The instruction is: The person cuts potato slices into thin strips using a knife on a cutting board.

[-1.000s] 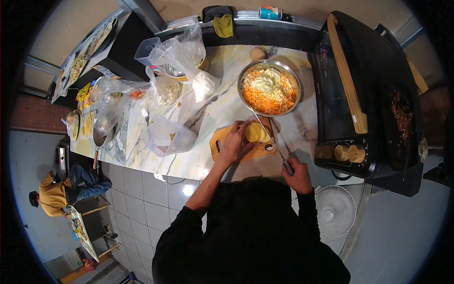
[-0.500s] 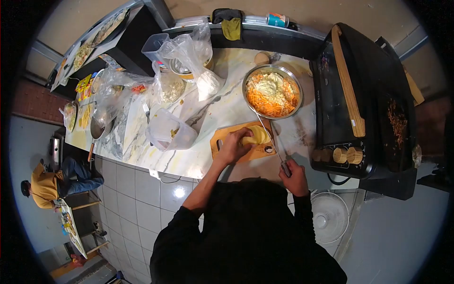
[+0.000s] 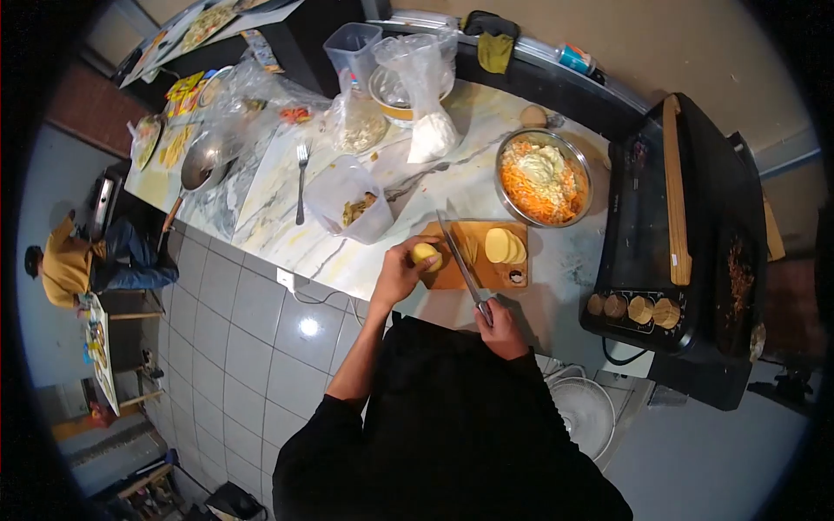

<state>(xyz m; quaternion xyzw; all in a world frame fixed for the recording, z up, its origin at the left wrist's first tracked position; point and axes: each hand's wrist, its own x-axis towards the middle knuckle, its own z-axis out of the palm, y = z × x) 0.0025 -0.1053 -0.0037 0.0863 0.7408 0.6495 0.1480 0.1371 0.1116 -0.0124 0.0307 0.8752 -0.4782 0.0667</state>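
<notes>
My left hand [image 3: 404, 271] is closed around a yellow piece of peeled potato [image 3: 425, 255], over the left end of a wooden cutting board [image 3: 478, 279]. My right hand [image 3: 503, 330] grips the handle of a long knife [image 3: 461, 257], its blade slanting across the board. Several round potato slices [image 3: 504, 247] lie overlapped to the right of the blade, and thin pieces show just beside it. Behind the board stands a metal bowl [image 3: 586, 204] full of shredded orange and pale food with a creamy mound on top.
A clear plastic tub [image 3: 326, 191] with peelings and a fork [image 3: 301, 178] are left of the board. Plastic bags, one holding white powder [image 3: 433, 139], sit farther back. A black oven [image 3: 638, 200] bounds the right. A seated person [image 3: 69, 260] is at far left.
The camera view has turned, shifting the table. My left hand has moved leftward off the slices with the potato piece. The knife has come across to the left of the slices.
</notes>
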